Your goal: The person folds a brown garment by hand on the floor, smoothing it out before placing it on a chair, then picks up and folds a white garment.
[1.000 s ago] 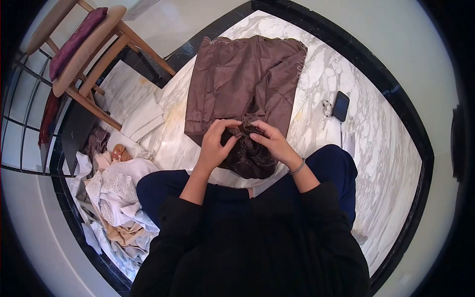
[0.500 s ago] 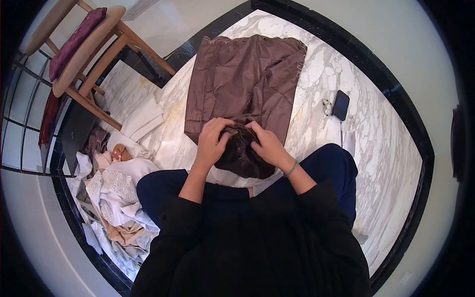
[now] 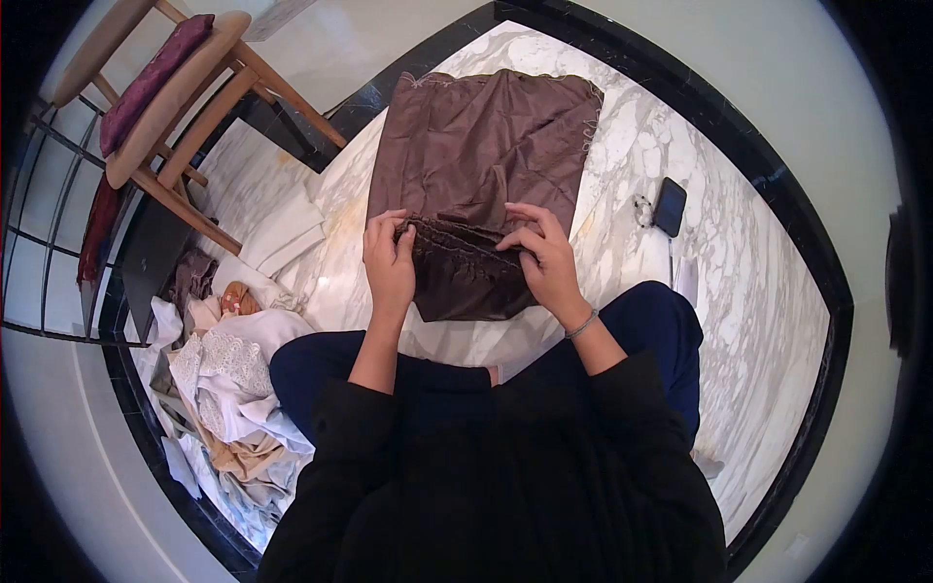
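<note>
A dark brown satiny cloth (image 3: 486,136) with frayed, thread-edged sides lies spread on the marble floor before me. Its near end is gathered and lifted a little, with a ruffled edge (image 3: 457,238) running between my hands. My left hand (image 3: 391,257) pinches that edge at its left end, thumb against fingers. At the right end my right hand (image 3: 542,255) grips the edge between thumb and fingers, some fingers raised. The near flap of cloth hangs below the edge toward my crossed legs.
A black phone (image 3: 670,207) and a beaded loop (image 3: 642,211) lie on the floor to the right. To the left is a pile of white and tan clothes (image 3: 228,379). A wooden chair (image 3: 175,107) with a purple cushion stands at the upper left, beside a black wire rack (image 3: 58,243).
My hands have moved apart, drawing the bunched cloth edge out wider. The near flap now lies flatter and farther from my legs.
</note>
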### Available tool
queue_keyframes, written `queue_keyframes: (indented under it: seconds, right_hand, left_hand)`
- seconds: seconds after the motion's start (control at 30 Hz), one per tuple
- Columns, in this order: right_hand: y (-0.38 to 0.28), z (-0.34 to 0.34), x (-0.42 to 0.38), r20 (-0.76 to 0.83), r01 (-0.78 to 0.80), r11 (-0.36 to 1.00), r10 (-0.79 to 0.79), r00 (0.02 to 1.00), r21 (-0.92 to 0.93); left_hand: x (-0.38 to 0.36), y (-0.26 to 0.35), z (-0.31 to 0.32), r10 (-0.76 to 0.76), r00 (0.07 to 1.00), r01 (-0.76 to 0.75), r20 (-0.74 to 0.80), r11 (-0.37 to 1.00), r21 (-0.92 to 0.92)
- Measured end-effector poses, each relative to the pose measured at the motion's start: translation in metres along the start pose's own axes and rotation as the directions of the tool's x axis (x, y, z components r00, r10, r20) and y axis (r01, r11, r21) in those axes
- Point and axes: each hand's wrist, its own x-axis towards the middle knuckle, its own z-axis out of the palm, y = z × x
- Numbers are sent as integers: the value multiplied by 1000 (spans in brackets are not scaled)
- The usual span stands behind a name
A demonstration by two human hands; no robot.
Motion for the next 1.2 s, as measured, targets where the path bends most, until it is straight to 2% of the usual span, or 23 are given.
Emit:
queue_keyframes:
  seconds: [0.07,0.17,0.27,0.37,0.47,0.53,0.63,0.67,0.7,0.73,0.77,0.8,0.83,0.9,0.93,0.97,1.0,1.03,1.07,1.1,1.13,1.17,1.2]
  right_hand:
    - [0,-1,-2,68,-17,992,26,997,-122]
    - [13,1,-13,271,-95,975,148,951,-201]
    - [10,2,-16,347,-122,953,218,912,-279]
    - [15,5,-19,388,-78,940,212,897,-333]
    - [16,-1,-12,432,54,948,92,897,-314]
    - [4,-18,-5,446,0,984,80,891,-178]
    - [-38,-76,12,462,21,997,17,887,-77]
    - [-66,-106,17,582,-98,995,83,809,-5]
    - [-92,-134,18,692,-224,974,129,710,48]
    - [-107,-154,19,734,-119,950,-140,664,289]
    - [-118,-172,18,705,-36,855,-403,583,518]
    - [-129,-195,14,734,-24,821,-497,462,571]
    - [-133,-199,16,739,-37,784,-567,363,619]
    - [-138,-196,30,714,-102,709,-675,188,697]
    - [-133,-189,41,793,-266,749,-589,155,607]
    - [-129,-182,51,861,-420,761,-494,120,495]
    - [-134,-177,72,958,-545,795,-158,238,266]
    - [-139,-172,93,925,-721,685,200,324,105]
    - [-124,-159,115,771,-414,910,285,570,-31]
    - [-104,-153,142,559,-262,949,314,767,-174]
    - [-92,-155,168,232,314,810,-225,946,-496]
    - [-103,-161,189,-11,317,708,-416,909,-631]
    - [-139,-169,190,-102,323,761,-452,886,-562]
  left_hand:
    - [1,0,0,-4,1000,5,6,993,-121]
    - [-1,1,2,-15,1000,14,-4,966,-260]
    - [-2,4,0,-95,995,87,-9,944,-317]
    - [-2,5,-6,-196,981,187,15,907,-377]
    - [-2,7,-10,-253,967,243,23,893,-380]
    - [2,18,-17,-300,953,292,37,882,-370]
    - [17,21,-59,-137,911,281,388,895,-345]
    - [18,45,-82,-161,800,404,578,857,-319]
    - [15,78,-112,-167,650,513,742,816,-266]
    - [10,106,-138,-56,496,572,866,772,-278]
    - [11,115,-154,304,298,384,905,830,-405]
    - [15,136,-160,585,105,206,804,778,-593]
    - [13,167,-171,516,-108,390,850,808,-441]
    - [24,192,-163,383,-300,96,874,923,-372]
    - [27,190,-152,338,-231,-99,912,925,-368]
    - [37,181,-137,365,-19,-363,931,865,-347]
    - [47,171,-121,376,193,-580,906,788,-204]
    - [74,169,-105,254,450,-741,856,641,200]
    - [108,189,-95,4,687,-646,727,462,607]
    - [149,165,-89,259,847,-487,464,730,481]
    - [182,171,-94,403,893,-450,199,810,377]
    - [216,181,-107,484,874,-471,42,821,322]
    - [221,204,-126,493,868,-466,-57,849,249]
